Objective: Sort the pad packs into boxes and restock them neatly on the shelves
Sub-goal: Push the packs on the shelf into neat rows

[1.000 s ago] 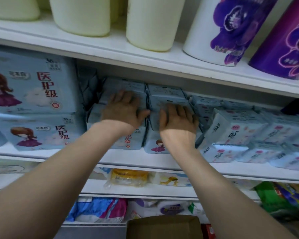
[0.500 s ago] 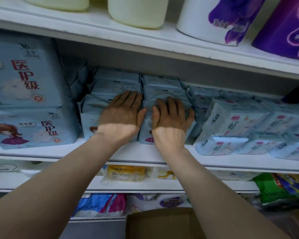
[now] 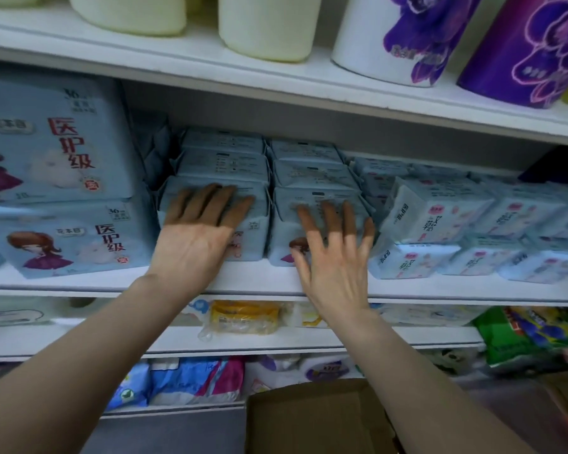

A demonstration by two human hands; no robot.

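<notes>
At the bottom edge, cardboard box [image 3: 312,421]: open, only its near flaps in frame; whatever lies inside is cut off.
Middle shelf [image 3: 263,283]: carries the blue pad packs [image 3: 312,175] in two side-by-side stacks, near its front lip.
Left hand [image 3: 197,237]: flat, fingers together on the front pack of the left stack; the grip is open, closed round nothing.
Right hand [image 3: 335,257]: fingers now spread and drawn back toward the shelf lip, palm off the pack face, where half a second ago it pressed flat beside the left; open grip, nothing held.
Meaning: the squaring push looks finished (a judgement), and the stacks sit level and touching.
Neighbours: large packs [image 3: 56,198] at left, tilted white-and-pink packs [image 3: 436,211] just beside at right, less tidy.
Upper shelf [image 3: 276,73]: pale and purple rolls, tops cut off.
Hard to tell: fingertips darken in shelf shadow; how deep the rows run behind is hidden.
</notes>
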